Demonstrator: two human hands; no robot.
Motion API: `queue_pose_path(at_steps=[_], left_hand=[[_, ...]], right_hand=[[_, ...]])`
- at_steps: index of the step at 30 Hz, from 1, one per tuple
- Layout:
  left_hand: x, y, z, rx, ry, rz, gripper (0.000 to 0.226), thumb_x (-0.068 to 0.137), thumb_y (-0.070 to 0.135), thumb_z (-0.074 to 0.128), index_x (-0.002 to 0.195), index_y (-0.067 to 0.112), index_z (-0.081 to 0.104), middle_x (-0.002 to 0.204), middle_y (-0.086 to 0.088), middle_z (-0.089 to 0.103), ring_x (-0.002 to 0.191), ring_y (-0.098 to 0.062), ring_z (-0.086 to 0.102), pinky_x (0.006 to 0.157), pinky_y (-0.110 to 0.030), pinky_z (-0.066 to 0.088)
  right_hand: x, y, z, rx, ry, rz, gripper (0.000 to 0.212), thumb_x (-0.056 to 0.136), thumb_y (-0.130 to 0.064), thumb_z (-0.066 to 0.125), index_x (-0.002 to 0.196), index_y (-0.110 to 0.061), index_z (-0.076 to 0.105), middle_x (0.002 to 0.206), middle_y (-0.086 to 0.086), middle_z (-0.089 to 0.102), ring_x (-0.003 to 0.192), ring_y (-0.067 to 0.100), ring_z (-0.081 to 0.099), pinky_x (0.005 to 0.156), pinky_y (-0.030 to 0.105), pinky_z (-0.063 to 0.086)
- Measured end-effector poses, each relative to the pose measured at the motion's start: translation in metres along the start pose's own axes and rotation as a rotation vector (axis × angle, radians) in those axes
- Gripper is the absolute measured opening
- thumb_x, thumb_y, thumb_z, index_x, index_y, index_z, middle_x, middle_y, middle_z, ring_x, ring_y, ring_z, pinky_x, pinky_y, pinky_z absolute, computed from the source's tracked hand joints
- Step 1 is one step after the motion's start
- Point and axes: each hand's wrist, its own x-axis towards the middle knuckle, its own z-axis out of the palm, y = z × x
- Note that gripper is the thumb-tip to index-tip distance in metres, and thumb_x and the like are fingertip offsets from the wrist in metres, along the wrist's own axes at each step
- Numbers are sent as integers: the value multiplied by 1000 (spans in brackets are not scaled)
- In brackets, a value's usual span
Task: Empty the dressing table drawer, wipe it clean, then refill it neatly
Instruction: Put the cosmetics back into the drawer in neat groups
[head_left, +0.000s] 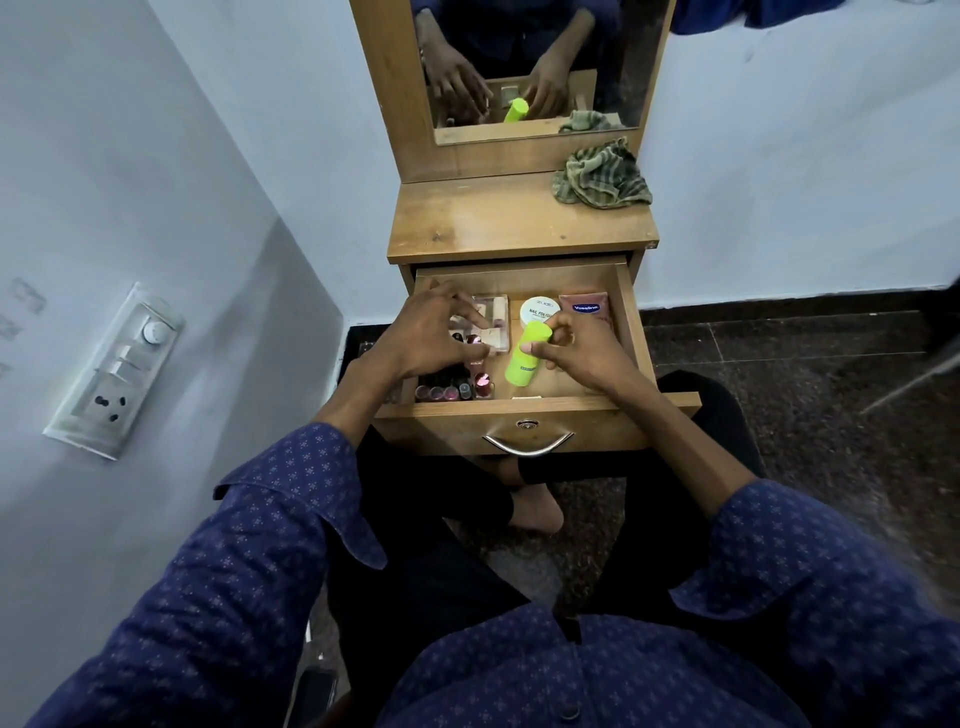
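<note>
In the open drawer (631, 332), a green bottle (524, 358) is being gripped by the right hand (576, 353); at nine o'clock, the left hand (426, 338) is being held spread, fingers loosely curled over cosmetics (457, 387), holding nothing.

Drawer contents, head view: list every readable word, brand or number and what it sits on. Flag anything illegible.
"NAIL POLISH" on the lid of the round white tub; a smaller line above it and whatever follows below are too blurred to read.
"Vaseline" on the blue badge of the pink sachet.
Dark band of print on the neon green bottle, gripped by the right hand: too small to read.
Nail polish bottles under the left hand: no legible labels.
</note>
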Motion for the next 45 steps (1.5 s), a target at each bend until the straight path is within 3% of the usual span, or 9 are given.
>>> queue_pose_path(at_steps=[6,10,14,17,20,26,33,41,45], left_hand=[[-11,3,19,-175,157,-30,14,92,42,75,98,30,78,115,3,67,117,-12,50,93,-19,37],[-19,2,36,-231,218,-72,23,91,46,70,106,31,78,111,7,67,115,-15,54,97,-35,46],[-23,2,39,-198,270,-59,25,95,47,67,111,32,77,113,7,68,116,-13,49,95,-33,44],[-23,0,38,-182,272,-88,35,96,49,64,119,26,76,118,5,69,126,-13,48,101,-32,43],[-24,1,40,-146,240,-83,43,96,50,59,124,21,74,119,3,70,129,-16,50,107,-39,45],[-24,4,40,-125,247,-78,36,100,47,60,112,19,77,113,2,70,121,-17,50,103,-42,45],[-25,6,39,-48,205,-87,46,96,51,55,111,15,78,114,1,71,114,-18,50,99,-44,47],[-27,11,37,-10,181,-102,45,97,50,57,114,13,78,115,0,70,116,-19,49,98,-43,47],[-27,10,36,18,173,-114,49,96,54,55,113,13,78,111,1,70,114,-19,50,97,-42,48]], right_hand=[[4,1,-1,148,21,53,44,83,-40,87,107,-9,67,80,-1,70,71,14,72,82,43,62],[7,-3,1,56,21,-11,36,81,-46,86,96,-19,67,81,-2,72,74,13,73,79,39,61],[6,-10,6,-112,-87,-155,22,86,-31,85,101,-22,71,88,-11,67,77,-1,60,73,25,47],[8,-8,15,-213,-169,-251,28,87,-25,82,113,-21,71,102,-8,68,88,6,65,87,36,55],[7,-8,18,-287,-185,-306,34,88,-22,78,121,-19,69,118,-5,67,105,14,64,101,37,48],[6,-7,15,-252,-220,-339,37,83,-16,80,117,-24,68,111,-11,67,100,-2,59,82,13,43],[3,-8,15,-178,-237,-349,35,79,-10,80,109,-24,68,96,-9,72,84,4,69,81,28,59],[0,-9,15,-129,-249,-353,36,80,-9,82,110,-21,68,102,-6,72,87,4,69,81,24,59],[2,-6,14,-77,-273,-299,40,81,-8,83,116,-20,67,108,2,71,92,16,71,84,27,60]])
